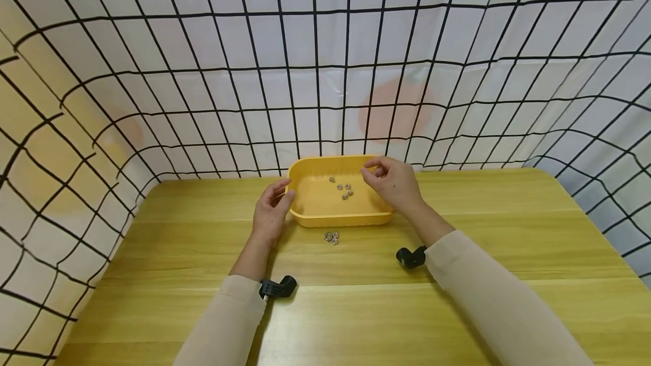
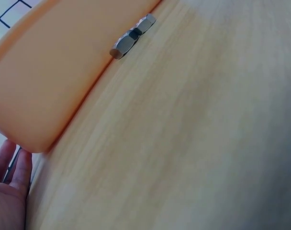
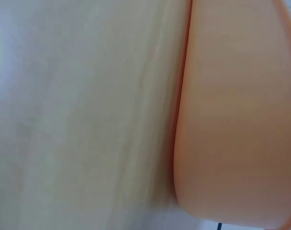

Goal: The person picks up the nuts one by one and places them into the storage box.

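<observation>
A shallow yellow plastic tray point(image 1: 315, 220) sits near the back of the table, with several small metal nuts point(image 1: 348, 186) scattered inside. Three more nuts point(image 1: 328, 236) lie in a cluster on the wood just in front of its near wall; in the left wrist view, nuts point(image 2: 126, 43) rest beside the tray wall. My left hand point(image 1: 269, 216) is at the tray's left end, fingertips and thumb right at the rim. Over the right end bends my right hand point(image 1: 399, 185), thumb and forefinger loosely curved toward each other, with nothing showing between them. That hand covers part of the right rim.
A black wire grid point(image 1: 315, 66) rises behind the tray and along both sides, backed by pale cloth. The wooden table point(image 1: 346, 321) extends in front. Each wrist wears a black camera point(image 1: 278, 287) on a band.
</observation>
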Available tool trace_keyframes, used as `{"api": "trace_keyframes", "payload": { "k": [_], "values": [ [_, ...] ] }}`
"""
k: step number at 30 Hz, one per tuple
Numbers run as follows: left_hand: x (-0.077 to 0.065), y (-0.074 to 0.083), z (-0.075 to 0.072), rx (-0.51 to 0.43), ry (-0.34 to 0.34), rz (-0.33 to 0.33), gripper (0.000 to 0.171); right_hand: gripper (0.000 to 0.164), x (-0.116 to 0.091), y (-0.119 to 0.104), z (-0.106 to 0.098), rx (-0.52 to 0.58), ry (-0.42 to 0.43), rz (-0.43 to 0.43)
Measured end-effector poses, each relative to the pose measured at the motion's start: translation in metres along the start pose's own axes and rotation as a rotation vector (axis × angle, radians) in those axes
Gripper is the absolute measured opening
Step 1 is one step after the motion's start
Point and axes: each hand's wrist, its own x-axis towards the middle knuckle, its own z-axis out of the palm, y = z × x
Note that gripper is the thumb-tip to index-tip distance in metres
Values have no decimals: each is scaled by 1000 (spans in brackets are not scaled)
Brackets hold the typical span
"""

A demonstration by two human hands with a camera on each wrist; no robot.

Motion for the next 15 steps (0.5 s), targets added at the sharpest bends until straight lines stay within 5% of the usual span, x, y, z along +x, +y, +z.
{"api": "trace_keyframes", "payload": {
  "k": [15],
  "values": [
    [0,0,-1,-12,-8,5,38,17,-39,-24,0,158,-75,-13]
  ]
}}
